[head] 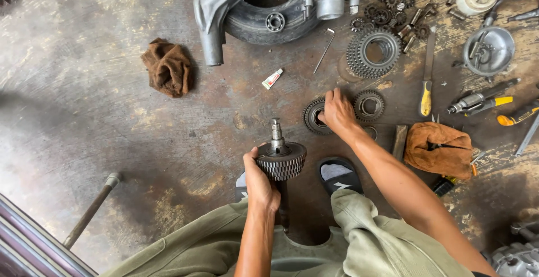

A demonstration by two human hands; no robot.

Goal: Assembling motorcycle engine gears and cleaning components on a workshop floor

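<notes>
Nearest to us, our knees in olive trousers [359, 243] frame the left hand [259, 182], its grip closed around a gear shaft [279, 156] held upright over the concrete floor [112, 119]. Our right hand [337, 112] reaches forward, fingers pinching a small gear [314, 116] lying flat on the floor, with a second gear [369, 105] just beside it. Farther off lie a large toothed ring [374, 52], a yellow-handled screwdriver [427, 80], a brown rag [167, 67], an orange cloth [439, 148] and a small tube [272, 78]
</notes>
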